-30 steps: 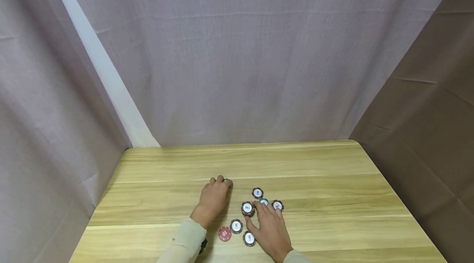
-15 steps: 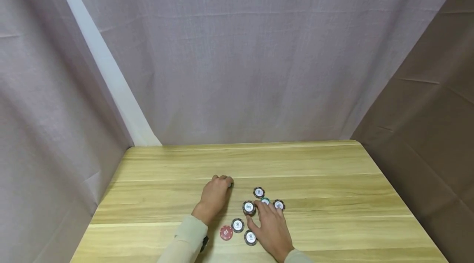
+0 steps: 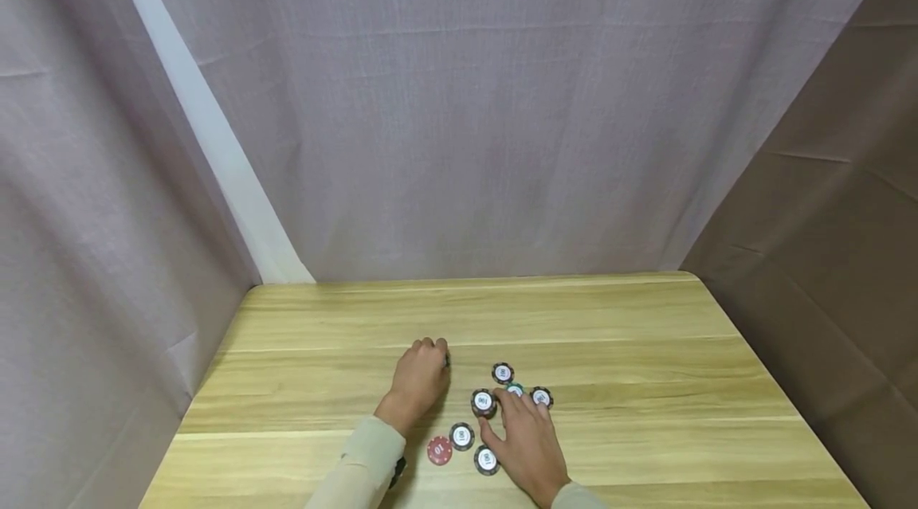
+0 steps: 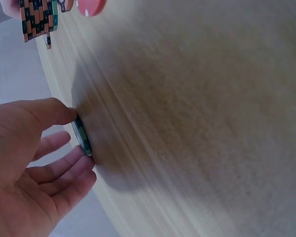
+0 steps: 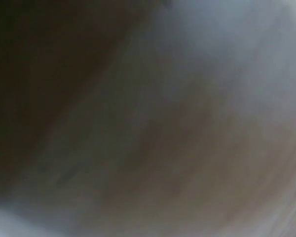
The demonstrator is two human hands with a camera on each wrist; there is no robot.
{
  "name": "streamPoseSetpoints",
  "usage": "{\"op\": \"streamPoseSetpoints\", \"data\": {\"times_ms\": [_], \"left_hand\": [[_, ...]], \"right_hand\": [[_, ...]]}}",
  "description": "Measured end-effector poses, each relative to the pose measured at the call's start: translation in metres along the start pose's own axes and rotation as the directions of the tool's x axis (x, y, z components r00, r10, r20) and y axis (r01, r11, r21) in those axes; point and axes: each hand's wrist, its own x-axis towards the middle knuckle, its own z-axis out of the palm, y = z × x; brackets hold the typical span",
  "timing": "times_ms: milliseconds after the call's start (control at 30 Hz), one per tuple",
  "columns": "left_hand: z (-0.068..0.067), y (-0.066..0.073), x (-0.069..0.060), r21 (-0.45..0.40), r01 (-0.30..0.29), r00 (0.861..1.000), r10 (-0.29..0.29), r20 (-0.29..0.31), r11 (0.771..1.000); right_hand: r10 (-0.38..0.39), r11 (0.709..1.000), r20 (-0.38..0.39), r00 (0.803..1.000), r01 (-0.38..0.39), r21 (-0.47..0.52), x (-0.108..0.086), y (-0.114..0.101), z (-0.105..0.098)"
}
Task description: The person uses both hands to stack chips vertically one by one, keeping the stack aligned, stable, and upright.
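Observation:
In the left wrist view, my left hand (image 4: 39,163) pinches a green poker chip (image 4: 82,136) by its edges, thumb on one side and fingertips on the other, low at the tabletop. The head view mostly hides that chip behind my left hand (image 3: 419,375). My right hand (image 3: 527,445) holds a stack of poker chips (image 3: 484,402) with thumb and index finger; a black 100 chip tops it. The right hand's other fingers partly cover a green chip (image 3: 515,389) and touch or overhang a black chip (image 3: 541,397). The right wrist view is dark and blurred.
Loose chips lie flat around the stack: a red 10 chip (image 3: 440,451), a black chip (image 3: 462,436) beside it, another black chip (image 3: 487,460) by the right thumb, and one black chip (image 3: 504,373) farther back. Curtains (image 3: 459,135) surround the wooden table (image 3: 610,318).
My left fingers have drawn in over the green chip, which is now mostly hidden in the head view. The right hand and stack stay put; the head view has shifted slightly.

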Motion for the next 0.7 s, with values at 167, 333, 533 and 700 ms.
{"op": "streamPoseSetpoints", "data": {"times_ms": [167, 333, 533, 700], "left_hand": [[0.001, -0.001, -0.005, -0.022, 0.024, 0.999, -0.025, -0.025, 0.999], [-0.005, 0.002, -0.009, -0.002, 0.028, 1.000, -0.028, -0.010, 1.000], [-0.016, 0.011, -0.011, -0.057, 0.023, 0.999, -0.020, 0.051, 0.998], [-0.026, 0.019, -0.012, -0.090, -0.007, 0.999, 0.010, 0.035, 0.996]], "right_hand": [[0.003, 1.000, 0.005, 1.000, -0.003, -0.003, -0.001, -0.001, 0.002], [0.002, 1.000, 0.001, 1.000, -0.002, -0.003, 0.002, -0.001, 0.001], [0.004, 1.000, 0.006, 1.000, -0.004, 0.009, 0.003, 0.000, 0.000], [0.007, 1.000, 0.010, 1.000, -0.007, -0.006, 0.003, 0.002, 0.000]]}}
